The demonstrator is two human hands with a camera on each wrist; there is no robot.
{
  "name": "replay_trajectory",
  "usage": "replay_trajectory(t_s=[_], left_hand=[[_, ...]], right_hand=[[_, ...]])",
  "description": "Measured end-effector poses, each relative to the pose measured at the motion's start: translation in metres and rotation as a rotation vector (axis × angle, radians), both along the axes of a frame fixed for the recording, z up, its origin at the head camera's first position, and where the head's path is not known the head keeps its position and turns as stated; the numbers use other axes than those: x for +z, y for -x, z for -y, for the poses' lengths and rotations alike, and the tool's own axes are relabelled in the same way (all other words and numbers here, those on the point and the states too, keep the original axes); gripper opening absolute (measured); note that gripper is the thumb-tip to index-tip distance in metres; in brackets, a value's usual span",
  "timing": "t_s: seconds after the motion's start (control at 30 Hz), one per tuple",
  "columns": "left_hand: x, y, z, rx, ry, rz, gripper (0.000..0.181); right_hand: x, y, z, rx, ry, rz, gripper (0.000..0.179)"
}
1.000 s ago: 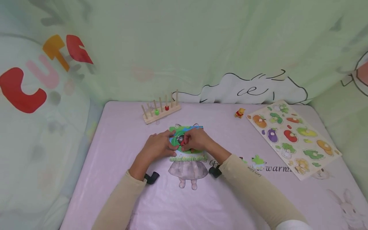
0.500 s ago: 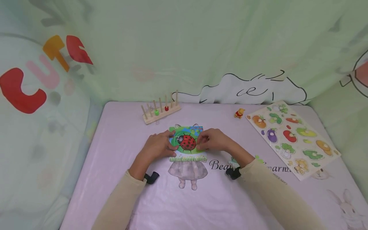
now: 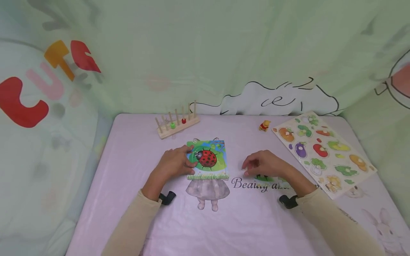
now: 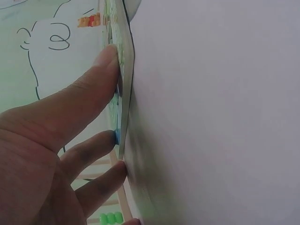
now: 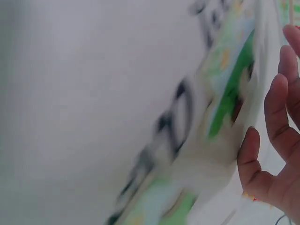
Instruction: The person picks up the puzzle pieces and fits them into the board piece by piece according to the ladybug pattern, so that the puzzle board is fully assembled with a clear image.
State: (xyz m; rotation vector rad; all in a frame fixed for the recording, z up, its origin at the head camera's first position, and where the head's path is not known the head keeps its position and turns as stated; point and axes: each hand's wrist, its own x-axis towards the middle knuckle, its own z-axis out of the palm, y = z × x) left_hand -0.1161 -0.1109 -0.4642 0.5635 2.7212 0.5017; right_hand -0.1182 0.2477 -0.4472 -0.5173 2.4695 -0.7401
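Observation:
A square ladybug puzzle board [image 3: 208,159] lies flat mid-table, its red, black-spotted ladybug picture uncovered. My left hand [image 3: 174,163] rests on the board's left side, fingertips and thumb touching it. The left wrist view shows the thumb [image 4: 105,58] lying along the board's face and the other fingers near its edge. Well to the right of the board, my right hand [image 3: 266,163] is above the table with loosely bent fingers and holds nothing. Beneath it lies a partly hidden green puzzle piece [image 3: 263,178]; the right wrist view shows blurred green pieces [image 5: 229,93] below the fingers.
A wooden peg rack [image 3: 178,127] with green and red beads stands behind the board. A small yellow bear figure [image 3: 264,125] is at the back. On the right lies a vegetable puzzle board [image 3: 323,153]. Curtains border the table's back and sides.
My right hand has left the ladybug picture and moved right, over the loose pieces, uncovering the ladybug. The left hand has stayed on the board.

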Motion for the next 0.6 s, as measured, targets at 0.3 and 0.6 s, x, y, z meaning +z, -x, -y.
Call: replay_trajectory(t_s=[0.3,0.6], left_hand=[[0.000,0.000,0.001,-0.008,-0.015,-0.005,0.033],[-0.002,0.001,0.001,0.006,-0.016,0.001,0.032]], right_hand=[[-0.001,-0.009,-0.029,-0.008,-0.063,-0.030,0.025],[-0.007,-0.008,-0.044,0.053,-0.095,-0.033,0.032]])
